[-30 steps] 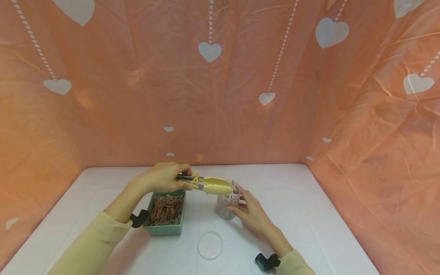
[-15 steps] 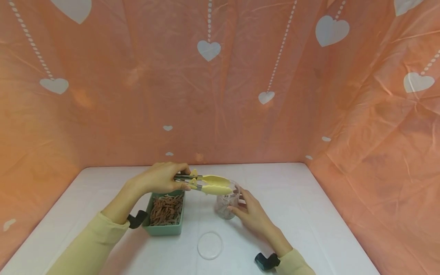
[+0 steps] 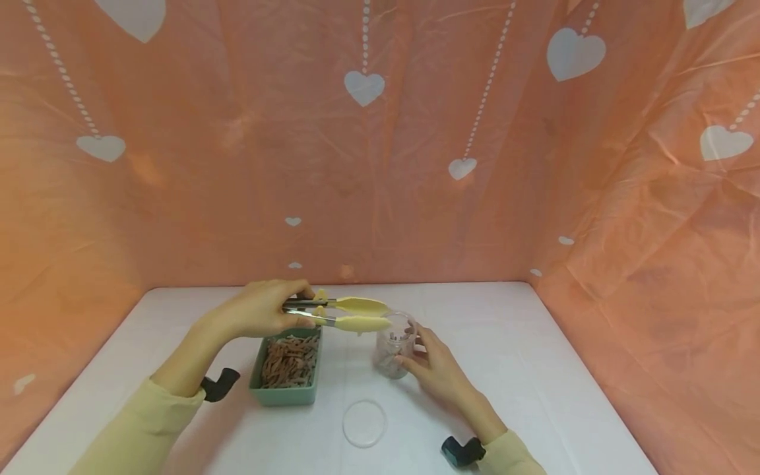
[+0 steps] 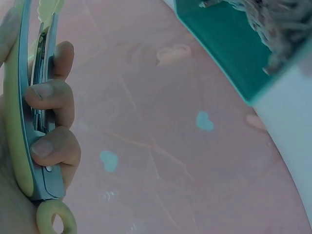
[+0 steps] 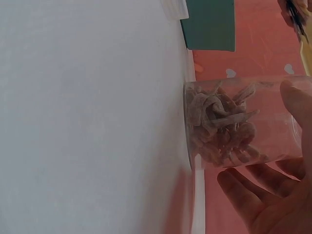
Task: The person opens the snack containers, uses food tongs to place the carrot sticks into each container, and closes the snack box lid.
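Observation:
My left hand (image 3: 264,308) grips a pair of yellow-tipped metal tongs (image 3: 361,323), its fingers curled round the handles in the left wrist view. The tong tips stand apart with nothing between them, just left of the jar's mouth. With thumb and fingers, my right hand (image 3: 436,366) holds a clear jar (image 3: 386,363) upright on the table. Brown, twisted dried strips (image 5: 224,124) fill the lower part of the jar, as the right wrist view shows. Below my left hand stands a green rectangular box (image 3: 287,396), heaped with the same kind of brown strips (image 3: 289,361).
A clear round lid (image 3: 364,423) lies on the white table (image 3: 332,455), in front of the jar and box. An orange curtain (image 3: 332,165) with white hearts surrounds the table at the back and sides.
The tongs have drawn back left from the jar's mouth, and the strip seen at their tips a second ago is gone from them. My right hand and the jar stay put.

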A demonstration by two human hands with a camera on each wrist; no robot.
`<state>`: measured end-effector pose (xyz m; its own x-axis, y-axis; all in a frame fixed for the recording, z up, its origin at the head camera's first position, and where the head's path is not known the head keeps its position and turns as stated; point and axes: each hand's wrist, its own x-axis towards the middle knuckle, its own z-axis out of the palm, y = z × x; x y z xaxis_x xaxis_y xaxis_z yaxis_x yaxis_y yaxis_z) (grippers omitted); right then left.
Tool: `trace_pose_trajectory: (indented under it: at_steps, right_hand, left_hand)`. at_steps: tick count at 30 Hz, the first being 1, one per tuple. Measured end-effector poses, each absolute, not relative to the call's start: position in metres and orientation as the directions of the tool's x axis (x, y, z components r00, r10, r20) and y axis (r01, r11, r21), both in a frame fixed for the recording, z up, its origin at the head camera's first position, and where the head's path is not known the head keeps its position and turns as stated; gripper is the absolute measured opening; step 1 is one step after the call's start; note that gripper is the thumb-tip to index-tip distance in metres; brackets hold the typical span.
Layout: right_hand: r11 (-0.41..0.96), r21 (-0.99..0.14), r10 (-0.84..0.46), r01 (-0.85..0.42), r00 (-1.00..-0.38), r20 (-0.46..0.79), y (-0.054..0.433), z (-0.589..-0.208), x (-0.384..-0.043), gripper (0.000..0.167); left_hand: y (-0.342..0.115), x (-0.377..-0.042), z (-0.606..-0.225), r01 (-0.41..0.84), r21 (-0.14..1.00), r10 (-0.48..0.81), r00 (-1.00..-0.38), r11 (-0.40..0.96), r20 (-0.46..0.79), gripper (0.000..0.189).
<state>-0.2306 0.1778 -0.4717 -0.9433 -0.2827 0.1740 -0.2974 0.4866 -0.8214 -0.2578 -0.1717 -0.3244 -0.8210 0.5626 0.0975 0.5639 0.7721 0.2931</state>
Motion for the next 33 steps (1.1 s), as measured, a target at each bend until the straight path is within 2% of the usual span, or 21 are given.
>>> trace_pose_trajectory:
  at_steps: [15, 33]
  right_hand:
    - [0.493, -0.823, -0.275, -0.283, -0.948, 0.161, 0.18, -0.472, -0.23, 0.078]
    - [0.51, -0.796, -0.291, -0.325, -0.936, 0.196, 0.182, -0.469, -0.232, 0.079]
  left_hand:
    - [-0.222, -0.229, -0.319, 0.489, 0.282, 0.483, -0.87, 0.825, 0.095, 0.038]
    - [-0.267, -0.208, -0.323, 0.432, 0.155, 0.436, -0.9, 0.888, 0.007, 0.038]
